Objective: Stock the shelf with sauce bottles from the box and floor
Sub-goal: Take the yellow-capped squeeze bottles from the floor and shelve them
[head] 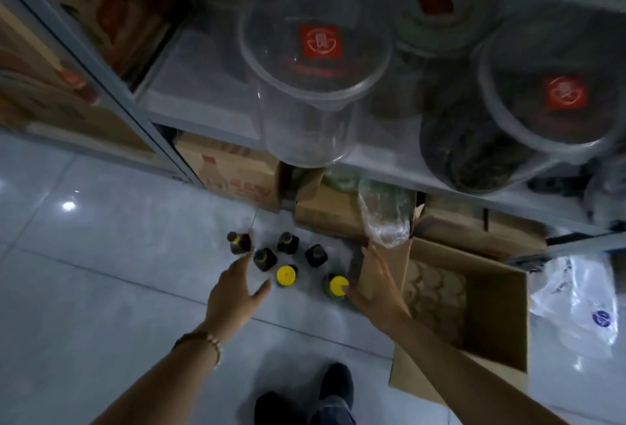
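1. Dark shoes (pixel 335 387) at the bottom of the view. The person stands on a glossy tiled floor (pixel 101 289), leaning forward.
2. Left hand (pixel 237 292), beaded bracelet (pixel 213 343) at the wrist: fingers spread, holding nothing, just short of the sauce bottles (pixel 265 258).
3. Right hand (pixel 376 285): fingers likewise spread and empty. The thumb is at the yellow-capped bottle (pixel 337 285); contact uncertain.
4. Six bottles stand upright in a tight cluster on the floor, in front of the shelf (pixel 372 160) and just left of the open cardboard box (pixel 491 306). Two have yellow caps, four have dark tops. No bottle shows in the box, only a dimpled card liner.
5. Risk: the cluster is tight, so a broad reach could tip a neighbouring bottle onto hard tile.
6. Risk: a clear jar (pixel 305 102) sits at the shelf's front edge above the bottles, and a rising arm might catch it.
7. Writing: red square labels on the jar lids, red print on a carton (pixel 237 180), a blue round mark on a plastic bag (pixel 601 318). None of it is legible.
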